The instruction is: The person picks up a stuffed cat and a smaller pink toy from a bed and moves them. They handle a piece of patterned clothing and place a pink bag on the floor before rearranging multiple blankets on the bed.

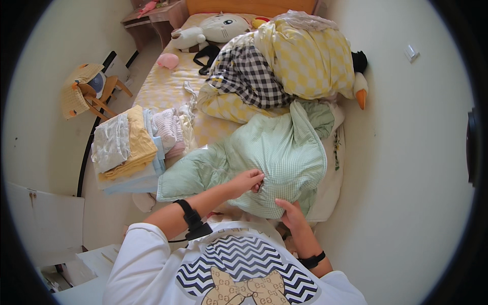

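A pale green checked quilt (pixel 244 152) lies bunched before me at the near end of the bed. My left hand (pixel 249 181) grips a pinch of its cloth near the middle, and the fabric creases around the fingers. At the near right edge of the quilt, my right hand (pixel 291 211) holds the cloth with the thumb on top; its other fingers are hidden beneath. The quilt's far right part is folded over, showing a piped edge. Its left end reaches towards a stack of folded cloths (pixel 141 152).
Farther up the bed (pixel 152 89) are a yellow-checked duvet (pixel 312 57), a black-and-white gingham cloth (pixel 255 76), a white plush toy (pixel 221 28) and a pink ball-like object (pixel 167 61). A plush goose head (pixel 360 89) sits by the right wall. A wooden chair (pixel 101 91) stands left.
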A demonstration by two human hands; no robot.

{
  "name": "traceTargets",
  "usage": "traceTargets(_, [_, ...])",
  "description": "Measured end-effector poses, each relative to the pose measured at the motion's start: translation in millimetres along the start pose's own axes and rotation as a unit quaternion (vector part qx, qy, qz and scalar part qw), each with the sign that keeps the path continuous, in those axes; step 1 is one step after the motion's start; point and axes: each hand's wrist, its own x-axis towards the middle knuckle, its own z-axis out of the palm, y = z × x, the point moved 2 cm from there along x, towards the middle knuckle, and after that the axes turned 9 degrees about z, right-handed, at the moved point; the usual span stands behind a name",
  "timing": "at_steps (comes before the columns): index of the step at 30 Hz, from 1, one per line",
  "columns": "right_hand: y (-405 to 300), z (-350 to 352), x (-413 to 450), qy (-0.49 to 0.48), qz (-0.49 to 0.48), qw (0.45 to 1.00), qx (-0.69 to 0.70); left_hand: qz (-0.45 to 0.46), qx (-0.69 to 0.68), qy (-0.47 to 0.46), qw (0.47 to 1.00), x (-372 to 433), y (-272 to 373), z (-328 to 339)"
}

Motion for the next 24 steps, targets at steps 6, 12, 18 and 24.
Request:
traceTargets(6, [-7,14,6,-0.026,-0.001,1.000,-0.005,0.077,0.103,-0.059,0.990,-18,16,-9])
traceTargets(12, [-54,-24,10,-0.028,-0.072,0.992,0.095,0.146,0.283,-0.008,0.948,-12,52,-34])
traceTargets(18, [-185,-17,-45,0.016,-0.300,0.941,0.157,0.167,0.527,0.103,0.827,-45,51,-106])
traceTargets(24, [-273,-21,-101,-0.010,-0.407,0.912,0.051,0.172,0.545,0.106,0.814,-110,16,-170])
